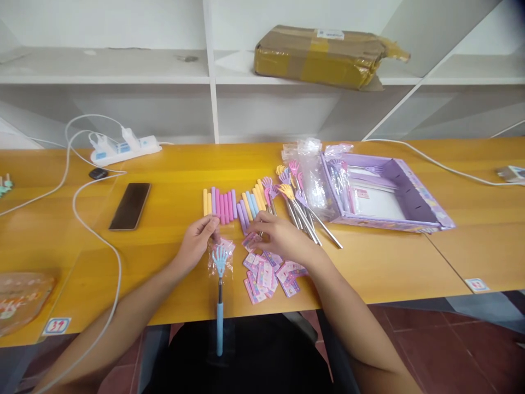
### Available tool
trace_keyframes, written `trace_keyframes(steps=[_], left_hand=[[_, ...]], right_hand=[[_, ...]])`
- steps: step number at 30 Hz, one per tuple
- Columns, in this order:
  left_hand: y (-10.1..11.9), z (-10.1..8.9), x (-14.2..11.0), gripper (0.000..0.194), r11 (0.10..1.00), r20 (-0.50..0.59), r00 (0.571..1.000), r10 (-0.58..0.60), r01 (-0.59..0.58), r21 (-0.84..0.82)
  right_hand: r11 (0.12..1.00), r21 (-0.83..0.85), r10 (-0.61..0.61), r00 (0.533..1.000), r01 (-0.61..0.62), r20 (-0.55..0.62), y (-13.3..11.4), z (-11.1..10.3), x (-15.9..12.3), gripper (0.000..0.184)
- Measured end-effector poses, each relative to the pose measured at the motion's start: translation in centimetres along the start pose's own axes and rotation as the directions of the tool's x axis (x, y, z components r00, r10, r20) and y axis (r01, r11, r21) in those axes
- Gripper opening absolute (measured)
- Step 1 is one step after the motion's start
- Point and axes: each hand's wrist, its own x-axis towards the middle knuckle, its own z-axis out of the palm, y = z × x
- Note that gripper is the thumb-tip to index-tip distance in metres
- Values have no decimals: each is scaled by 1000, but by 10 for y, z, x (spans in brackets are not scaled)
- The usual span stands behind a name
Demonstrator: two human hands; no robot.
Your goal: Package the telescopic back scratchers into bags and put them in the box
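A blue back scratcher (220, 298) in a clear bag lies on the yellow table (172, 180), its handle hanging over the front edge. My left hand (197, 242) pinches the top of that bag beside a small pink card. My right hand (280, 236) is curled, fingertips on a pink card (250, 241) just above a heap of such cards (268, 276). Behind the hands lies a row of pastel foam grips (232, 205), with several unbagged scratchers (295, 205) to the right.
An open purple box (410, 191) with bagged scratchers stands at right. A black phone (130, 206), a power strip (125, 149) and white cables lie at left. A taped brown parcel (324, 54) rests on the white shelf behind.
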Motion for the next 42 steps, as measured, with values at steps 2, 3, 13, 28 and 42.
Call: trace_keyframes(steps=[2, 3, 13, 28, 42], left_hand=[[0, 0, 0, 49, 999, -10, 1000, 17, -16, 32], [1, 0, 1, 48, 999, -12, 1000, 21, -20, 34], [4, 3, -2, 41, 1000, -14, 1000, -13, 13, -28], [4, 4, -5, 41, 1000, -7, 1000, 4, -4, 18], [-2, 5, -8, 32, 979, 53, 997, 49, -59, 194]], right_hand=[[999, -38, 9, 1000, -8, 25, 2, 2, 0, 32], [999, -52, 12, 999, -10, 39, 3, 4, 0, 36], [990, -124, 85, 993, -73, 88, 5, 7, 3, 43], [928, 367, 126, 979, -59, -161, -14, 3, 2, 34], [603, 798, 248, 952, -5, -181, -30, 9, 2, 36]])
